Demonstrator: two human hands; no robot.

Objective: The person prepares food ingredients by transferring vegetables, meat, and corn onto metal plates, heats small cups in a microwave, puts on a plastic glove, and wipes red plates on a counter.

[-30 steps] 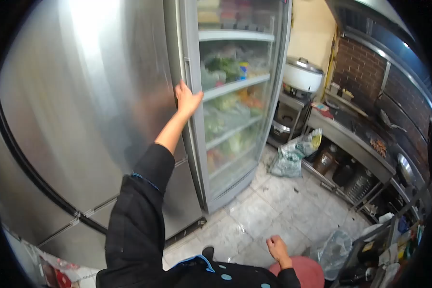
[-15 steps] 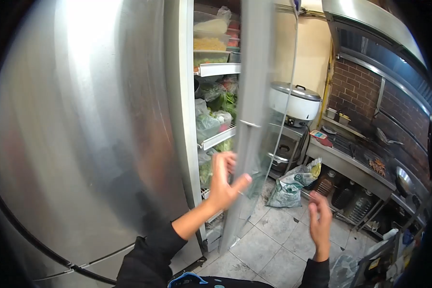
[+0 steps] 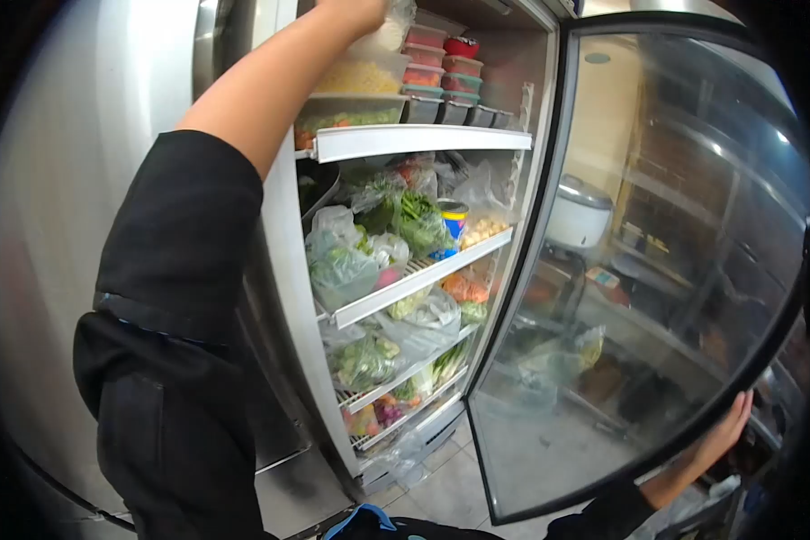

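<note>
By the upper shelf (image 3: 423,139), my left hand (image 3: 355,13) hides its grip; my right hand (image 3: 727,432), grip unclear, should steady the door (image 3: 648,270).

Reachable from the front, left of the open door (image 3: 643,261). Crowded at top left by tubs (image 3: 369,76) and the left hand (image 3: 358,9); narrow beneath the upper shelf (image 3: 423,139), above bags (image 3: 340,261) and the can (image 3: 454,220).

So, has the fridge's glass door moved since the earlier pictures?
Yes. The glass door has swung outward, away from the white top shelf edge, and now stands wide open, the right hand at its outer edge.
</note>
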